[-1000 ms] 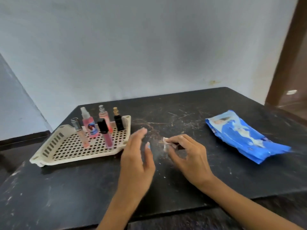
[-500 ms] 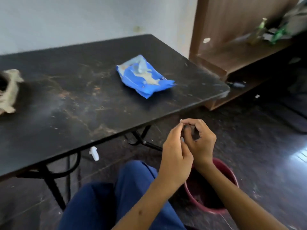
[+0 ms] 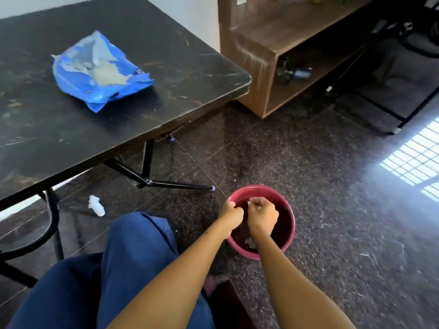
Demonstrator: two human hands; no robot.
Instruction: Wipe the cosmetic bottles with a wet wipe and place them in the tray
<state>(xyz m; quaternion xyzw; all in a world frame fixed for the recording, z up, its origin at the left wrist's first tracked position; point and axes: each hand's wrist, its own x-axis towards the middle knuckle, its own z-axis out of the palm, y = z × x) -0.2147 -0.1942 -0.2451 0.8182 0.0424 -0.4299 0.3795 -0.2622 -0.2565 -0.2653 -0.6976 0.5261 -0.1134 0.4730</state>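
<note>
The view swings further right and down. The tray's corner, at the left edge half a second ago, has slipped out of shot, and with it the bottles seen before that. Both hands have dropped: half a second ago they were up in front of the table (image 3: 180, 67) edge, fingertips meeting, and now they're low at the mouth of the red bucket (image 3: 261, 188) on the floor (image 3: 308, 162). The blue pack (image 3: 99, 70) hasn't budged and lies on the table near its right end.

Both forearms reach forward and down, almost side by side, past the blue-trousered knee (image 3: 137, 245). The left hand (image 3: 232, 214) sits at the bucket's left rim, knuckles up, fingers curled in. The right hand (image 3: 263, 217) hangs over the opening, just beside it, and is curled too.

On the grip, the right hand is closed, with a small white bit of wipe (image 3: 249, 203) pinched at its fingertips, right above the bucket. The left hand is curled tight, but I can't tell whether it has hold of the wipe, the rim or nothing, because its fingertips are hidden. Down in the bucket a pale scrap (image 3: 250, 242) lies on the bottom, next to the right wrist. A white crumpled lump (image 3: 96, 205) lies on the floor under the table.
</note>
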